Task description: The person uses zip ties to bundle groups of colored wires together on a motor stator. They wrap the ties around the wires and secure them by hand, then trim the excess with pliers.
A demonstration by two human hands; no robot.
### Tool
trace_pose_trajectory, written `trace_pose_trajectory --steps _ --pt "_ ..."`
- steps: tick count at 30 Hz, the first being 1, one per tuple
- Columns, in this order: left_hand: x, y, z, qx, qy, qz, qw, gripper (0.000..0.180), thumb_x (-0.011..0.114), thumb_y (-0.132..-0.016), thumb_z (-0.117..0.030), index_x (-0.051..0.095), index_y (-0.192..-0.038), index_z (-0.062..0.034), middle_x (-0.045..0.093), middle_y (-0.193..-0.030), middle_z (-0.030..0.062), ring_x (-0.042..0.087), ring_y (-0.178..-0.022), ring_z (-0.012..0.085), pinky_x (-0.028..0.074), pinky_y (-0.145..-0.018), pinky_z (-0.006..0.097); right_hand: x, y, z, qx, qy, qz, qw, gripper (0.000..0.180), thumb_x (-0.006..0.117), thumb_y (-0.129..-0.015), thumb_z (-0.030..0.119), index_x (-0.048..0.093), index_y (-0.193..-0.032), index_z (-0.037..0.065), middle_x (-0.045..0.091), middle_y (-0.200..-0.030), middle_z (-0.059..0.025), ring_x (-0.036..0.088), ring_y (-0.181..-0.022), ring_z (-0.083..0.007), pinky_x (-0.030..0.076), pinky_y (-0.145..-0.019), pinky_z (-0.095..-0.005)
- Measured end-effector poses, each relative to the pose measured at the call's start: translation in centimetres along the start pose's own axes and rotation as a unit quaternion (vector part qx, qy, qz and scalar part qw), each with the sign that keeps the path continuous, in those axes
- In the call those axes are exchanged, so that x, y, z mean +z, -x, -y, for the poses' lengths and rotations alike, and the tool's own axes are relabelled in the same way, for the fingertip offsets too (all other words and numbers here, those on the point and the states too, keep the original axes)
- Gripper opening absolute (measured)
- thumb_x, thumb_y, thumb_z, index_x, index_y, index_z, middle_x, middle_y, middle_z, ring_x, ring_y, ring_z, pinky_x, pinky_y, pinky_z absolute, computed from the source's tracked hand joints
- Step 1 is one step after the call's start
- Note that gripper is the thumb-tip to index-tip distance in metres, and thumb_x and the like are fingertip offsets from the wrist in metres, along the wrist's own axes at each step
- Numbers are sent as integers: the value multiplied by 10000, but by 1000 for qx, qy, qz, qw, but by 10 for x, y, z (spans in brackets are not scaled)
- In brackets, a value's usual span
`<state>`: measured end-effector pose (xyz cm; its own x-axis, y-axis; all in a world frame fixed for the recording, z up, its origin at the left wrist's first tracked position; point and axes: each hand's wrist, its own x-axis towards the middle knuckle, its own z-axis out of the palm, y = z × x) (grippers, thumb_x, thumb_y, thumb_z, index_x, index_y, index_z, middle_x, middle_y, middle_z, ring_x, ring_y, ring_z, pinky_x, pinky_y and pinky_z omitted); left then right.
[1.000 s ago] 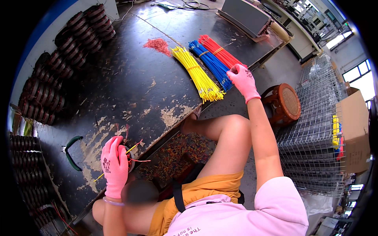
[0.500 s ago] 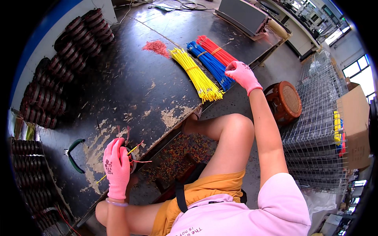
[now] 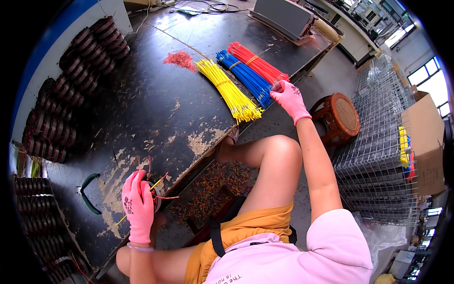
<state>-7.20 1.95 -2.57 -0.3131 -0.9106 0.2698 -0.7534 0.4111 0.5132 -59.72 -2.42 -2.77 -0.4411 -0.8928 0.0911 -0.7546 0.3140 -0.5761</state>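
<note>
- Left hand (image 3: pixel 137 208) clamps a small wound coil (image 3: pixel 156 199) at the bench (image 3: pixel 142 109) near edge; thin leads stick out.
- Right hand (image 3: pixel 289 98) pinches the red wire bundle (image 3: pixel 255 64) tips, just right of the blue bundle (image 3: pixel 246 78).
- Wires look light and floppy, likely slippery; best gripped near the ends.
- Yellow bundle (image 3: pixel 227 90) lies left of the blue one.
</note>
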Motion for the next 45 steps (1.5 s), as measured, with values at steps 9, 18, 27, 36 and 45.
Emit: trace_pose_trajectory --steps 9,18,27,36,45 --pt "-3 0 -1 -3 0 5 1000 298 555 -979 -101 651 -1239 9 644 -1260 178 604 -1168 364 452 -1035 438 -13 8 27 14 197 -21 980 204 636 -918 246 718 -1042 107 744 -1048 -120 708 -979 -314 551 -846 -426" --pt "3 -1 -4 -1 7 0 1000 303 578 -965 -88 651 -1244 5 640 -1267 180 603 -1171 364 453 -1037 437 -26 7 15 -6 121 -60 991 195 648 -898 272 723 -965 104 737 -974 -128 712 -942 -335 552 -840 -444" --pt "-29 -18 -51 143 -73 -232 959 312 702 -936 -147 680 -1226 -33 610 -1346 177 575 -1262 375 437 -1076 529 -28 138 179 -138 -372 -41 917 102 684 -926 -12 677 -1021 26 602 -837 20 526 -655 -27 430 -585 -188" --pt "-68 -10 -48 145 -109 -188 965 283 772 -809 -27 729 -1085 -73 621 -993 82 665 -933 281 566 -806 408 82 139 250 -211 -306 296 880 196 696 -948 165 746 -1055 9 684 -916 -55 642 -804 -100 503 -725 -249" --pt "4 0 -13 -49 92 -118 987 282 660 -929 -15 651 -1208 -50 577 -1051 149 646 -865 314 534 -731 385 165 134 251 -95 -290 500 811 244 706 -933 237 711 -982 -2 682 -775 -27 589 -664 -74 503 -613 -274"
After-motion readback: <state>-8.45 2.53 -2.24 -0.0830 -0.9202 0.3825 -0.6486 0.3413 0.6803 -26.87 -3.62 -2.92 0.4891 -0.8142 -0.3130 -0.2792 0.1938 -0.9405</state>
